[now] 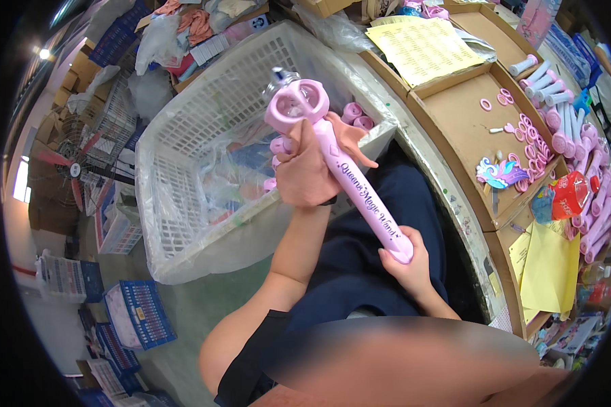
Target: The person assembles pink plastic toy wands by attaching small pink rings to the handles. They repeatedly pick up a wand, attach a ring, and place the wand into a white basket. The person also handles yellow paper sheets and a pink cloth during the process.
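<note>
A pink toy wand with dark lettering lies slantwise over my lap, its ring-shaped head up and to the left. My left hand is closed around the wand just below the head. Peach-coloured cloth sticks out behind the wand beside that hand; whether it is a glove or a loose rag I cannot tell. My right hand grips the bottom end of the handle. A shiny clear and silvery piece shows at the tip of the head.
A white plastic crate, lined with clear film and holding pink parts, stands at the left. On the right bench are a cardboard tray with pink rings, a pile of pink wands, a red-labelled bottle and yellow sheets.
</note>
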Tool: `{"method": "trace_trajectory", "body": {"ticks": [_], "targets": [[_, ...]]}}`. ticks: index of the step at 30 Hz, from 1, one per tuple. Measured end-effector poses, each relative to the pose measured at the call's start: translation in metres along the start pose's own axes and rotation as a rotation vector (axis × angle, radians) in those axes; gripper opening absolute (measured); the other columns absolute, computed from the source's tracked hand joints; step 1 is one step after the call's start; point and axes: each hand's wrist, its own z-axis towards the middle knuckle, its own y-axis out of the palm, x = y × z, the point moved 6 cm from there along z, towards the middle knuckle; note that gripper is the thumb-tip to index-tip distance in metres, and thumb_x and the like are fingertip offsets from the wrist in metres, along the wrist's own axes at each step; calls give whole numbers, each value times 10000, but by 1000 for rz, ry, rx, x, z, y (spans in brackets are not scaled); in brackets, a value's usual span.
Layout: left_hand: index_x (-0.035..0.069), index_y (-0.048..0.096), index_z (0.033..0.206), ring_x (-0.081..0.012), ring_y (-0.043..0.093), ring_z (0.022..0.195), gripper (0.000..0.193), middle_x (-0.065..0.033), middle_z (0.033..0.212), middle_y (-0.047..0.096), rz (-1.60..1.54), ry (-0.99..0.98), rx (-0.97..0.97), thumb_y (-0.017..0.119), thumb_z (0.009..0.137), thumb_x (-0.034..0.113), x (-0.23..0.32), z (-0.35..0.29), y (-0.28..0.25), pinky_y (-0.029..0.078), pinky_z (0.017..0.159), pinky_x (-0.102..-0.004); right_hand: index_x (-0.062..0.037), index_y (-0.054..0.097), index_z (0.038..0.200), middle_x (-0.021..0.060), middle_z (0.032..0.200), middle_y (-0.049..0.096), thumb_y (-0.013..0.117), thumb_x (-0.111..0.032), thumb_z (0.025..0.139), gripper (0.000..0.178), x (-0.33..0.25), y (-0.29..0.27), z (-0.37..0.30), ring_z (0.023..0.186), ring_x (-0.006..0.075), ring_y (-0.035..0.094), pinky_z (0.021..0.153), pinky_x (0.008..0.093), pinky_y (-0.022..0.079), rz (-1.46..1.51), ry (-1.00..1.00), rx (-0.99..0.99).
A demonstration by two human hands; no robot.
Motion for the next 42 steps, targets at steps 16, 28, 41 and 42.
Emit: {"method": "trace_trajectory", "body": {"ticks": [16, 28, 41, 42], "targets": [[39, 405, 1318, -292, 568, 995, 547, -131, 1059, 552, 1964, 466, -127, 605, 828, 180, -52, -61, 0, 459, 830, -367, 13, 544, 1084, 151, 904, 654, 780, -162, 700, 483, 27, 7, -3, 781, 243, 663, 695, 330, 519, -329, -128, 252], [5, 495, 1023, -230, 565, 785, 195, -115, 834, 538, 276, 54, 100, 479, 958, 188, -63, -42, 20, 470, 701, -355, -17, 543, 1058, 142, 846, 664, 772, -184, 714, 446, 12, 11, 7, 763, 222, 676, 693, 319, 524, -72, -68, 195], [1, 513, 1024, -200, 578, 782, 211, -107, 849, 551, 354, 78, 140, 598, 880, 131, -56, -44, 23, 484, 709, -291, -19, 528, 1112, 145, 914, 676, 783, -204, 727, 498, 28, 17, -9, 812, 186, 672, 724, 307, 526, 28, 45, 177], [0, 513, 1029, -198, 579, 785, 224, -107, 854, 552, 397, 59, 129, 609, 870, 126, -60, -54, 25, 484, 713, -288, -16, 515, 1157, 150, 923, 676, 793, -241, 726, 560, 19, 20, 0, 813, 198, 680, 723, 311, 527, 71, -80, 162]]}}
